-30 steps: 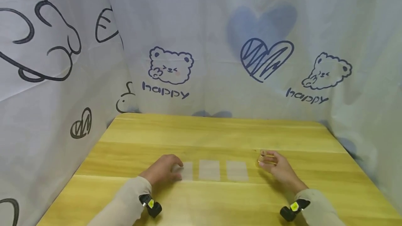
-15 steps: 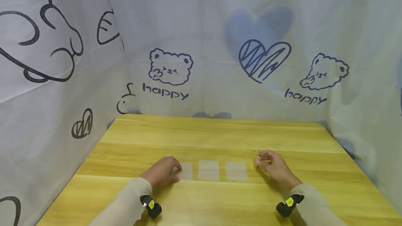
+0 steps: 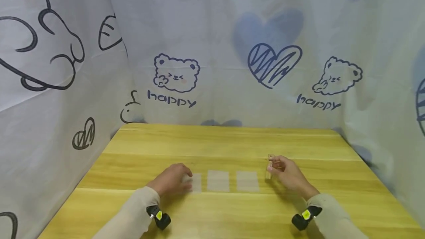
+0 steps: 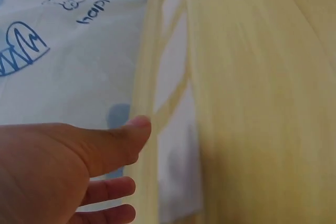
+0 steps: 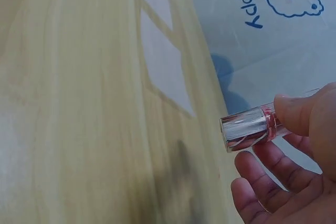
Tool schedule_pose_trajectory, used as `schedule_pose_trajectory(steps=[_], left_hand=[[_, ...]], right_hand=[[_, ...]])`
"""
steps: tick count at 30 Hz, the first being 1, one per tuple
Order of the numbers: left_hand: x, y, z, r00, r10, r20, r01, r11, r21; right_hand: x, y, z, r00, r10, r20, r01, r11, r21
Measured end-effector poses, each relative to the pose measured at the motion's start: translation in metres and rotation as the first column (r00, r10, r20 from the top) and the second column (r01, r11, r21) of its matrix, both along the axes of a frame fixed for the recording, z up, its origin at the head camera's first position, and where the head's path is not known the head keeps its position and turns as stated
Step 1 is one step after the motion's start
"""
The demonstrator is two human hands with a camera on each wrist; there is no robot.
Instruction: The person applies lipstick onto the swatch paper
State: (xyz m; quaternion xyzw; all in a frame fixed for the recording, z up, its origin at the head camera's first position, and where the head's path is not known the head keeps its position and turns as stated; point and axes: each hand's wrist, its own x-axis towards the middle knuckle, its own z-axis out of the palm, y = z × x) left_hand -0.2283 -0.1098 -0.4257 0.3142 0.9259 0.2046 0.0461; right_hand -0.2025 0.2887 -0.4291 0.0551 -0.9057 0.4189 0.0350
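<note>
My right hand (image 3: 290,174) pinches a small lipstick tube (image 5: 247,128) between thumb and fingers. The tube has a shiny silver end, a pinkish-red ring and a clear part partly hidden by the thumb. In the head view it stands nearly upright, right of the white squares. My left hand (image 3: 170,180) hovers at the left white square (image 3: 196,183), overlapping part of it. Its thumb is stretched out in the left wrist view and nothing is in its grasp. A middle white square (image 3: 218,180) and a right white square (image 3: 247,181) lie in the same row.
The wooden table (image 3: 212,217) runs back to a pale curtain (image 3: 219,47) printed with bears and hearts. Another curtain side (image 3: 40,128) hangs along the left. Each wrist carries a small black camera, such as the left one (image 3: 162,221).
My right hand has shifted slightly left and turned the lipstick tube more upright. The left hand stays near the left square with small finger movement. The head view has shifted a little.
</note>
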Motion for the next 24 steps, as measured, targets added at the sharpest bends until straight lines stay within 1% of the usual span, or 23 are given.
schedule_pose_trajectory(steps=[3,6,12,15,20,24], left_hand=[[0.000,0.004,0.006,0.999,-0.033,-0.020,0.033,0.999,0.016],[0.001,0.010,0.012,0.998,-0.054,-0.021,0.055,0.998,0.030],[0.007,0.017,0.018,0.997,-0.082,-0.008,0.082,0.996,0.031],[0.009,0.022,0.023,0.994,-0.106,-0.037,0.108,0.993,0.046],[0.011,0.033,0.033,0.988,-0.121,-0.101,0.128,0.989,0.069],[0.010,0.039,0.035,0.985,-0.124,-0.119,0.131,0.990,0.056]], right_hand=[[0.002,-0.004,0.006,1.000,0.002,-0.001,-0.002,1.000,0.010],[0.004,-0.009,0.012,1.000,0.010,-0.009,-0.009,1.000,0.018],[0.009,-0.020,0.018,0.993,0.120,-0.023,-0.119,0.992,0.039],[0.011,-0.024,0.021,0.985,0.169,-0.027,-0.168,0.984,0.052],[0.009,-0.030,0.023,0.966,0.253,-0.058,-0.249,0.966,0.072],[0.008,-0.035,0.025,0.948,0.318,-0.033,-0.316,0.947,0.051]])
